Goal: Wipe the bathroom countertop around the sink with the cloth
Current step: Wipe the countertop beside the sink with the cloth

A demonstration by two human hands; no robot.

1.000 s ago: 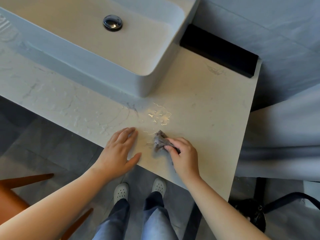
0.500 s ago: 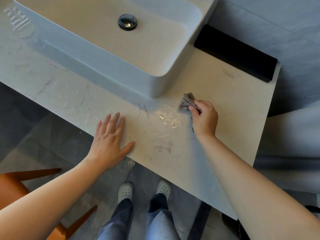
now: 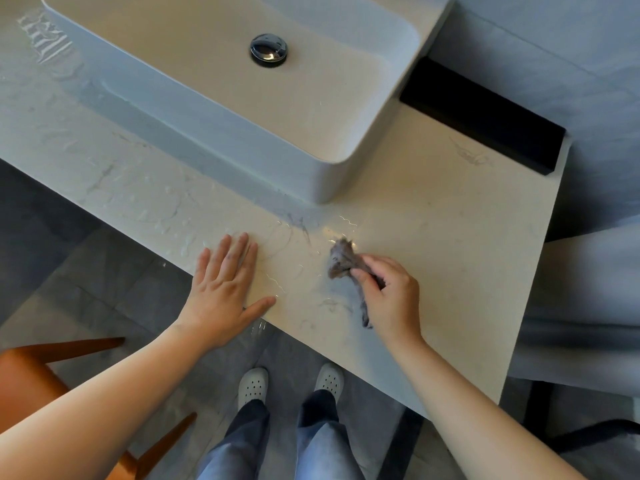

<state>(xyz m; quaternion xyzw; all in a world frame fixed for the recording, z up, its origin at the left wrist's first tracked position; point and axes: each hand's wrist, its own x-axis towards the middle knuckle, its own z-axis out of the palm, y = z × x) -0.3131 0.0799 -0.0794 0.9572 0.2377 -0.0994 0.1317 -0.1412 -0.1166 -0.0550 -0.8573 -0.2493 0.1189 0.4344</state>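
Note:
A pale marble countertop (image 3: 450,237) carries a white rectangular vessel sink (image 3: 221,133) with a chrome drain plug (image 3: 268,50). My right hand (image 3: 388,296) grips a small crumpled grey cloth (image 3: 341,259) and presses it onto the counter just in front of the sink's near right corner. My left hand (image 3: 225,285) lies flat on the counter's front edge, fingers straight and thumb spread, left of the cloth. Water droplets and streaks glisten on the surface between the hands and further left along the counter.
A black block (image 3: 485,116) sits on the counter at the back right, against the grey wall. An orange wooden chair (image 3: 52,375) stands on the floor at the lower left. My feet in white shoes (image 3: 256,382) are below the counter edge.
My right hand has drawn the cloth back from beside the sink's corner toward the front edge. My left hand stays flat in about the same spot.

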